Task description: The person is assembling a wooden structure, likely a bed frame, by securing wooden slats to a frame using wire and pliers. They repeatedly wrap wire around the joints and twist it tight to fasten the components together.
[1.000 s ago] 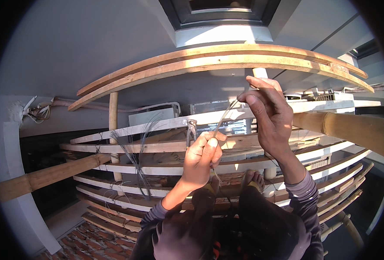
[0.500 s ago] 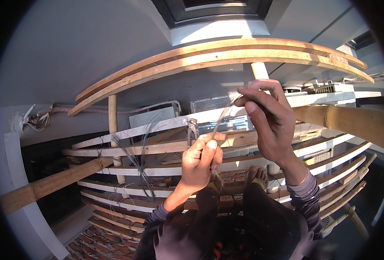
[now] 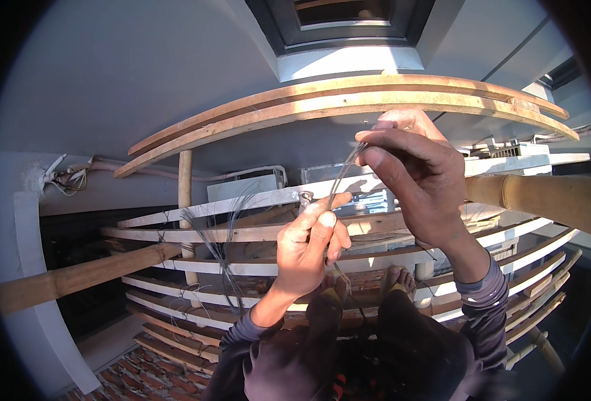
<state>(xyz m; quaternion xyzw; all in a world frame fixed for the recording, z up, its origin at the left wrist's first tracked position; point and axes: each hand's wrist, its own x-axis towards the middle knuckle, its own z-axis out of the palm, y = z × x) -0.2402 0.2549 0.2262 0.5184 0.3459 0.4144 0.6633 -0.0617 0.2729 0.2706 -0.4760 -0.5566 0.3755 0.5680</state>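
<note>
A thin bundle of metal wires (image 3: pixel 341 175) stretches between my two hands in front of the slats. My left hand (image 3: pixel 307 252) is closed around its lower part, thumb pressed on the fingers, and loose wire ends show below the fist. Thumb and fingertips of my right hand (image 3: pixel 419 177) pinch the upper end. Just behind my left hand, the metal head of what looks like pincers (image 3: pixel 305 197) shows; its handles are hidden. A second bunch of wires (image 3: pixel 223 248) hangs over the slats to the left.
Wooden slats (image 3: pixel 262 234) run across in rows, tied to bamboo uprights (image 3: pixel 185 179). Thick bamboo poles (image 3: pixel 95 273) jut out at both sides. Two wooden rails (image 3: pixel 335 103) cross ahead by a grey wall (image 3: pixel 135 73). My feet (image 3: pixel 397 281) stand on slats above brick (image 3: pixel 152 371).
The view has shifted slightly, so the slats and rails sit lower and more to the right. My left hand now covers more of the pincers. Both hands still hold the wires.
</note>
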